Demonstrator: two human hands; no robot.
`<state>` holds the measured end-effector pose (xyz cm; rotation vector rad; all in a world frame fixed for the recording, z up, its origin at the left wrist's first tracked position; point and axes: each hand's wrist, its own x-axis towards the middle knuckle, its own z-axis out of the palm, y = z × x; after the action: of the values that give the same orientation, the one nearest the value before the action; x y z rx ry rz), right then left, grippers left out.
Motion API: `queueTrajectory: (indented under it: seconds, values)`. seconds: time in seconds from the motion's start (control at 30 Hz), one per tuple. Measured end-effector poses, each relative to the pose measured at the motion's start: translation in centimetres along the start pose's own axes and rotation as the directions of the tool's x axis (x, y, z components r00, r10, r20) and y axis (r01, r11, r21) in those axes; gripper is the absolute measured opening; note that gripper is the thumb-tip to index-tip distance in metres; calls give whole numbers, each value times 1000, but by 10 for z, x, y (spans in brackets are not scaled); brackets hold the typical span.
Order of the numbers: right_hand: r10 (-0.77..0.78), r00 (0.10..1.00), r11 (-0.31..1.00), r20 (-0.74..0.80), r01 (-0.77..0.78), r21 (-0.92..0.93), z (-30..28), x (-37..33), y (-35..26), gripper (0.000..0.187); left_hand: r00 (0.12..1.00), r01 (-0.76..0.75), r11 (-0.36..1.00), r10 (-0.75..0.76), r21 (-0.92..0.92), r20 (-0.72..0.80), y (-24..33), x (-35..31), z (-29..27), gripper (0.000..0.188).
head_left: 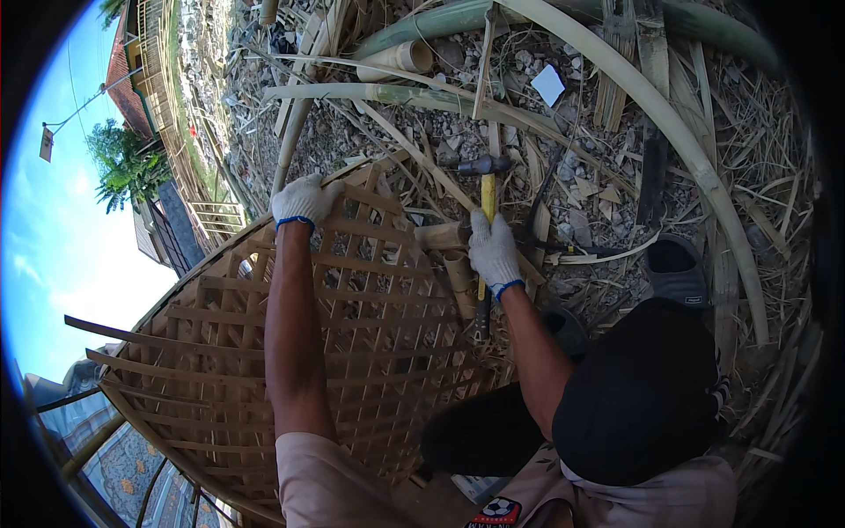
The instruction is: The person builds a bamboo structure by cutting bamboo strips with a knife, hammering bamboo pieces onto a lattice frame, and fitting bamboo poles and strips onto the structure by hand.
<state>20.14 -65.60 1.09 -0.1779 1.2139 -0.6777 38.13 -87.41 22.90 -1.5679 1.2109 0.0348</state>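
Head view — gravel ground [563, 158], bamboo strips [651, 106], woven lattice [370, 308]

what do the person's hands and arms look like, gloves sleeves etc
Both the left hand and the right hand wear white knitted work gloves, each finished with a thin blue band at the wrist cuff. The forearms are bare below the gloves. Short, light pinkish-beige sleeves cover the upper arms near the lower edge of the picture. No watch or jewellery shows.

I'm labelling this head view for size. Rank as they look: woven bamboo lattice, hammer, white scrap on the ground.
1. woven bamboo lattice, though it is nearest the camera
2. hammer
3. white scrap
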Motion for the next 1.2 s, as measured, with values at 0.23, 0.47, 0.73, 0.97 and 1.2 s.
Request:
queueTrajectory:
  seconds: [0.23, 0.47, 0.73, 0.97, 1.2]
  values:
    - [83, 995, 986, 58, -74, -149, -5, -16, -37, 63, 932, -74, 965, -23, -253, -360, -4, -26, -4, 46]
    - [-134, 991, 850, 16, 124, -513, -38, -24, -55, 52, 830, -395, 843, 157, -366, -535, 52, -119, 33, 29]
    - [-224, 970, 804, 92, 237, -545, -59, -21, -61, 39, 882, -353, 922, 271, -158, -386, 97, -173, 158, 35]
    - [-275, 960, 679, 55, 235, -696, -57, -29, -54, 44, 908, -410, 739, 275, -534, -316, 173, -233, 203, 41]
    - [-692, 713, 348, 113, 467, -813, -25, -67, -53, 56, 975, -222, 291, 69, -931, -211, 238, -285, 254, 44]
